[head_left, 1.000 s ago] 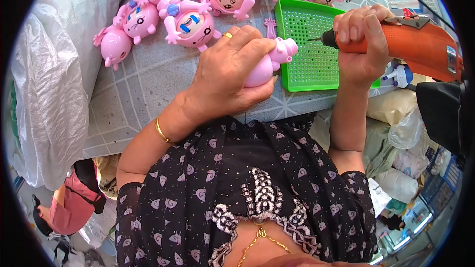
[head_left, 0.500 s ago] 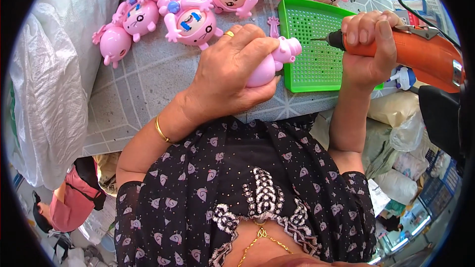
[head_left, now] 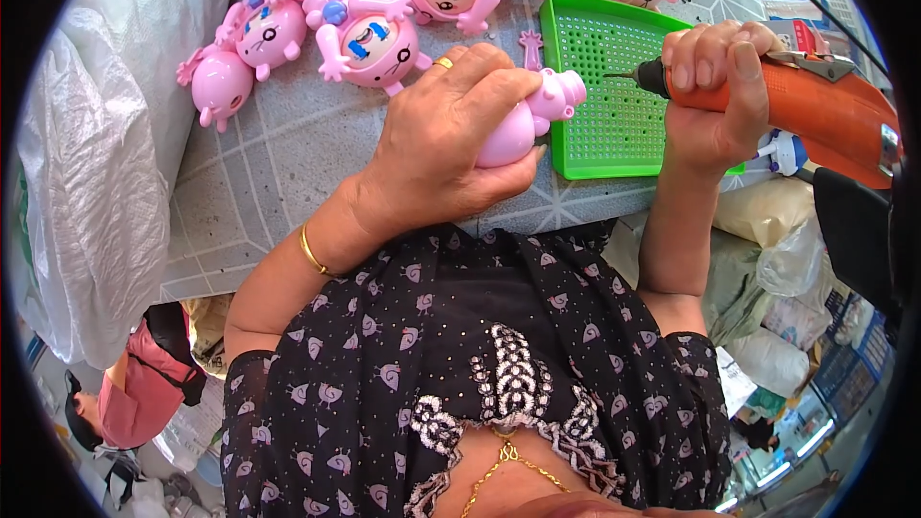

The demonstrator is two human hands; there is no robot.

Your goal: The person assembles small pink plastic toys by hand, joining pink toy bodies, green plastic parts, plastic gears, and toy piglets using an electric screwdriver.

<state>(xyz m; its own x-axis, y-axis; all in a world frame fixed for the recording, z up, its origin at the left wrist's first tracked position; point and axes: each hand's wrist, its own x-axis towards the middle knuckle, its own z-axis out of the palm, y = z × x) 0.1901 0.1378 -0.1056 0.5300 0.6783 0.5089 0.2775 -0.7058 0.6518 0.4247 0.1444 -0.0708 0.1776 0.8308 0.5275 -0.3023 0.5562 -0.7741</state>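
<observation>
My left hand [head_left: 446,129] is closed round a pink plastic toy body [head_left: 508,136], whose narrow end points right. In my right hand [head_left: 715,86] is an orange electric screwdriver [head_left: 830,105], its thin bit pointing left over a green perforated tray [head_left: 609,149]. A gap separates the bit tip from the toy. The tray's small holes hold dark bits, probably screws, too small to make out. By the tray's left edge lies a small pink plastic part [head_left: 531,50].
Several pink toy figures [head_left: 369,46] with painted faces crowd the table's far side. A white woven sack [head_left: 101,182] hangs over the left edge. A cable [head_left: 820,5] runs down at the upper right. Bags [head_left: 767,211] lie below right; another person [head_left: 144,388] is at lower left.
The screwdriver's rear end and cable have shifted slightly at the right. Both hands keep nearly the same place and grip.
</observation>
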